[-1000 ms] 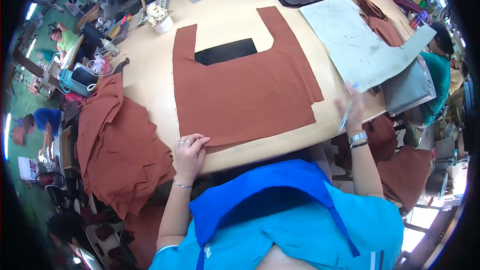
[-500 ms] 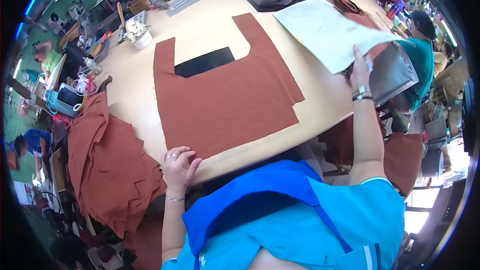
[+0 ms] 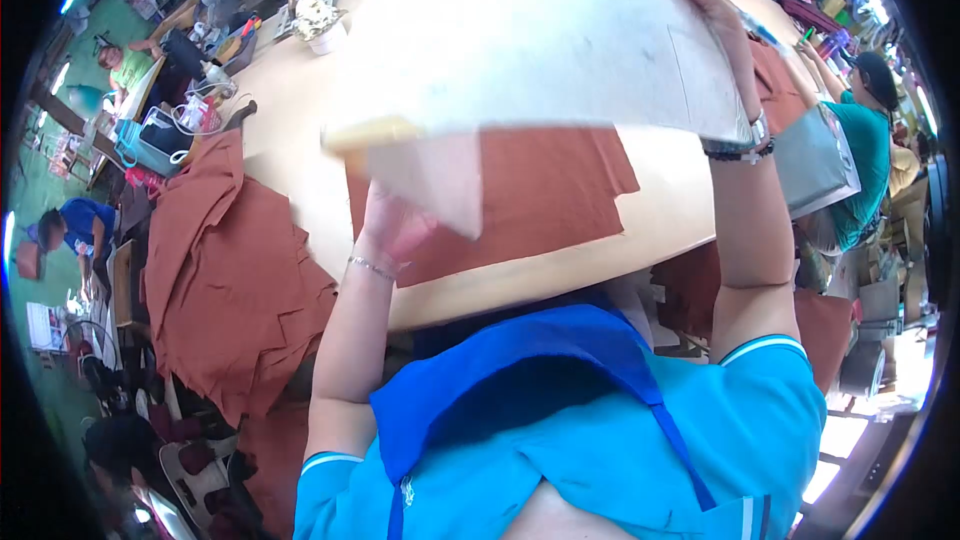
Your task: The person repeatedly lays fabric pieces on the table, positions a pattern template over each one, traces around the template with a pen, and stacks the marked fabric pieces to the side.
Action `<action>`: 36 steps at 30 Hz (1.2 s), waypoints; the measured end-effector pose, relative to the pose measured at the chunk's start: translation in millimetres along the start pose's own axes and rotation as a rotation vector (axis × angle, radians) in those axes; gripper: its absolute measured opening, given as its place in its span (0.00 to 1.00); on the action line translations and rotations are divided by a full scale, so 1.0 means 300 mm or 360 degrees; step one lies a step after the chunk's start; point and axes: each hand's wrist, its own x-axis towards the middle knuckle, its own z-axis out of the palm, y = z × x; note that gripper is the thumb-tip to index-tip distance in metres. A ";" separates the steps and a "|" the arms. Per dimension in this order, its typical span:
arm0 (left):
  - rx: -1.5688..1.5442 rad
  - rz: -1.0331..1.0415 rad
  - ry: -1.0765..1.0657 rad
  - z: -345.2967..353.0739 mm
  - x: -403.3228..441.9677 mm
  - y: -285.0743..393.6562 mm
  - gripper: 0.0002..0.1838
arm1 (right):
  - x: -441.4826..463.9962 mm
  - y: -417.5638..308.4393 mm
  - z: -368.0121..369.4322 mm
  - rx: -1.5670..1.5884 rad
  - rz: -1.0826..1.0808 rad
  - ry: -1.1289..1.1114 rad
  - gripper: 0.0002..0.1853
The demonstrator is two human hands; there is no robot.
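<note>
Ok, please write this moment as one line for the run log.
Right hand: holding white sheet above table | left hand: at sheet's blurred lower corner | brown cloth: flat, partly hidden

1 big white sheet (image 3: 540,40) with gray smudges is up in the air, over 1 flat red-brown cloth (image 3: 520,210) on the table (image 3: 670,185).

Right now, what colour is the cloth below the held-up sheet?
The cloth is plain rust brown, seen in the head view.

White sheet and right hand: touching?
Touching. Head view: the right hand grips the white sheet at its upper right edge, fingertips over the surface.
</note>
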 end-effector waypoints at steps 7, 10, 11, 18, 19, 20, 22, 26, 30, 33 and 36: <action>0.0649 0.0599 0.0908 -0.114 -0.072 0.092 0.29 | -0.111 0.210 -0.226 -0.0661 -0.0102 0.0498 0.25; 0.1199 0.0587 0.1108 -0.216 -0.138 0.126 0.31 | -0.205 0.358 -0.390 -0.0795 0.0324 0.0736 0.27; 0.1389 0.0527 0.1103 -0.247 -0.154 0.126 0.31 | -0.234 0.412 -0.403 -0.1001 0.0364 0.0669 0.27; 0.2336 0.0333 0.1324 -0.322 -0.173 0.120 0.33 | -0.322 0.633 -0.519 -0.1739 0.0414 0.0897 0.32; 0.2317 0.0352 0.1319 -0.327 -0.172 0.121 0.33 | -0.324 0.633 -0.511 -0.1785 0.0383 0.0904 0.33; 0.2297 0.0370 0.1315 -0.332 -0.170 0.120 0.33 | -0.324 0.630 -0.503 -0.1831 0.0351 0.0909 0.33; 0.2313 0.0389 0.1325 -0.348 -0.167 0.123 0.34 | -0.320 0.630 -0.490 -0.1884 0.0308 0.0925 0.34; 0.2576 0.0323 0.1429 -0.273 -0.155 0.134 0.35 | -0.307 0.640 -0.485 -0.1863 0.0292 0.0974 0.34; 0.2718 0.0233 0.1460 -0.265 -0.143 0.145 0.35 | -0.298 0.635 -0.469 -0.1894 0.0280 0.1007 0.34; 0.2598 0.0273 0.1424 -0.296 -0.143 0.143 0.36 | -0.293 0.629 -0.470 -0.1988 0.0367 0.0998 0.33; 0.2642 0.0252 0.1449 -0.292 -0.142 0.142 0.35 | -0.284 0.617 -0.464 -0.2046 0.0397 0.0989 0.33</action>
